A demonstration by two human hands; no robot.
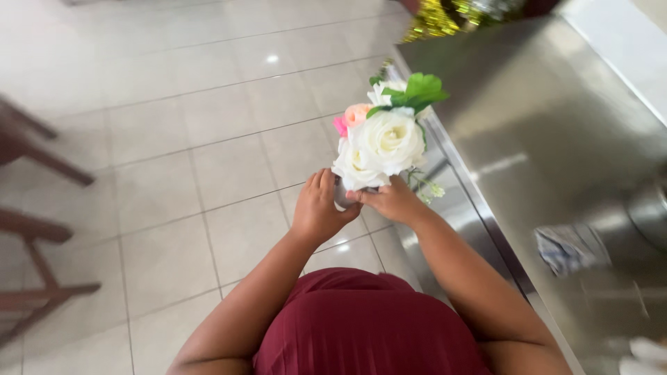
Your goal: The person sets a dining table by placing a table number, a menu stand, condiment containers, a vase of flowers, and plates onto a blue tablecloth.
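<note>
The left hand (318, 208) is curled around the left side of a small pale vase (342, 196), fingers wrapped up against it and thumb toward the front. The right hand (393, 201) meets it from the other side, fingers closed on the vase just under the flowers, so both hands grip the same vase between them. Only a sliver of the vase shows between the hands.

Out of the vase rises a bunch of flowers (379, 142): large white roses in front, a small pink one and a peach one behind on the left, and broad green leaves (419, 92) on top. A few thin sprigs with tiny white buds hang down on the right, just past the right hand.

The vase is held in the air in front of the person's chest, above the tiled floor (174, 139) and right beside the edge of a steel counter (549, 118), not resting on it. On the counter, well to the right, lies a crumpled cloth (570, 248). Gold tinsel (434, 19) sits at the far end of the counter. Dark wooden chair legs (35, 236) stand on the floor at the far left. The person wears a dark red top (368, 326).
</note>
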